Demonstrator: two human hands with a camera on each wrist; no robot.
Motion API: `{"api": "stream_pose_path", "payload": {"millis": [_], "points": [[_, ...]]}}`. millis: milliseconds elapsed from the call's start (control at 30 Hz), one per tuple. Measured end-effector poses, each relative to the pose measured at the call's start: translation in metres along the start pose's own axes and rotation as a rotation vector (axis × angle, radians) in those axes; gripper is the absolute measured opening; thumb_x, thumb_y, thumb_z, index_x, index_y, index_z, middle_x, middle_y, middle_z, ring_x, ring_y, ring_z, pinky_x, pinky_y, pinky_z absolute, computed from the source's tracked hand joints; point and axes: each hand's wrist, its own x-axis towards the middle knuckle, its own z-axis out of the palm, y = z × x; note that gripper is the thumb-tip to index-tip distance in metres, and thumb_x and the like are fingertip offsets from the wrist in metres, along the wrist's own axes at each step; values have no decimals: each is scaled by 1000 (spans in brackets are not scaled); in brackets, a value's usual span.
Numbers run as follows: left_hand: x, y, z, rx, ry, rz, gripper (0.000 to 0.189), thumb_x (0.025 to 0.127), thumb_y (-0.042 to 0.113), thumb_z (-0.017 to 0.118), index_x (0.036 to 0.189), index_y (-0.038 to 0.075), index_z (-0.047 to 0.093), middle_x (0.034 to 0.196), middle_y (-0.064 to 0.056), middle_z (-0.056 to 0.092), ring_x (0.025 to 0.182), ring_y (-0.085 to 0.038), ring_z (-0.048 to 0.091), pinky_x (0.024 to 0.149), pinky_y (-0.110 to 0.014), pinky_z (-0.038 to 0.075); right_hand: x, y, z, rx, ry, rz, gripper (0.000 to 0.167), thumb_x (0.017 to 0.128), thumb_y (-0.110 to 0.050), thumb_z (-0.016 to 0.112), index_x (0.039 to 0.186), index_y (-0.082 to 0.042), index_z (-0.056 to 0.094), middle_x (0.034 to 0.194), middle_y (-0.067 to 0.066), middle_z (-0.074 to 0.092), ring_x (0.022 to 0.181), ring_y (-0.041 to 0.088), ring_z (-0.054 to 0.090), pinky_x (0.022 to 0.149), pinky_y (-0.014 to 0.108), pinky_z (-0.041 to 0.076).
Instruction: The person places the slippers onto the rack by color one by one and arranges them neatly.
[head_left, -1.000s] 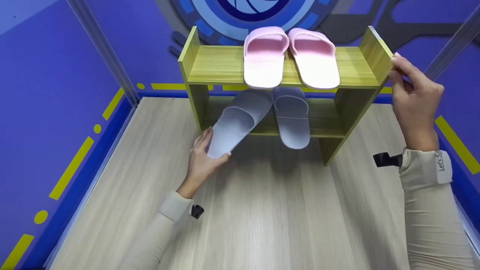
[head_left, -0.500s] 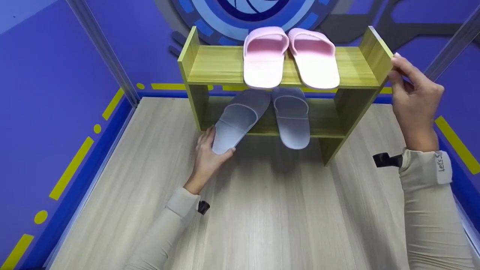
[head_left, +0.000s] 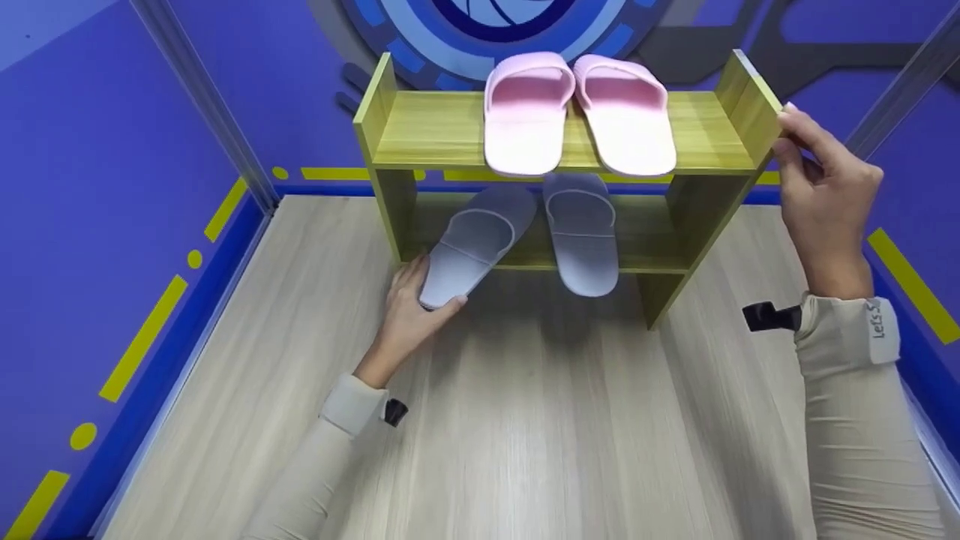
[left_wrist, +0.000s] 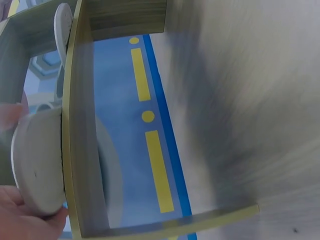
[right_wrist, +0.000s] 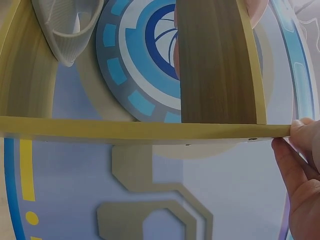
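In the head view my left hand grips the heel end of a grey slipper, fingers along its left side and thumb at its right edge. This slipper lies slanted on the lower shelf of a wooden shoe rack, toe pointing back and right, heel past the front edge. The left wrist view shows its sole close against the shelf board. Beside it, a second grey slipper rests nearly straight. My right hand pinches the rack's right side panel near its upper front corner.
A pair of pink slippers, left one and right one, sits on the upper shelf. Blue printed walls stand at the left, back and right. Light wood-look floor spreads before the rack.
The held grey slipper has shifted slightly, its toe moving left, away from the other grey slipper. My left hand has moved a little with it. My right hand keeps its grip on the panel.
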Motion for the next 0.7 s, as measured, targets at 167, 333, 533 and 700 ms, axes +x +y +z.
{"api": "stream_pose_path", "payload": {"millis": [167, 333, 533, 700], "points": [[-1, -4, -11, 15, -49, 34, 79, 78, 31, 75, 140, -7, 43, 145, -24, 44, 135, -42, 37, 111, -57, 31, -1, 0, 0, 7, -2, 20, 26, 90, -6, 65, 115, -8, 71, 123, 6, 67, 111, 6, 64, 87, 12, 50], [-1, -5, -20, 10, -116, 53, 77, 79, 26, 74, 139, -9, 43, 146, -25, 42, 137, -42, 35, 112, -56, 29, 0, 8, 0, -6, 4, -32, 26, 89, -7, 65, 115, -8, 71, 121, 6, 68, 110, 5, 65, 85, 12, 50], [-1, -2, -20, 13, -131, 30, 77, 78, 26, 76, 139, -8, 44, 145, -24, 44, 135, -42, 37, 110, -57, 32, 1, 13, 1, -9, 20, -49, 26, 88, -8, 66, 114, -9, 72, 119, 5, 69, 108, 5, 65, 85, 12, 51], [-1, 0, -10, 35, -58, 71, 76, 77, 29, 78, 137, -7, 48, 141, -25, 49, 131, -42, 39, 108, -57, 34, 2, 13, 2, -2, 21, -49, 26, 88, -8, 67, 113, -10, 72, 119, 5, 69, 107, 5, 66, 84, 12, 51]]}}
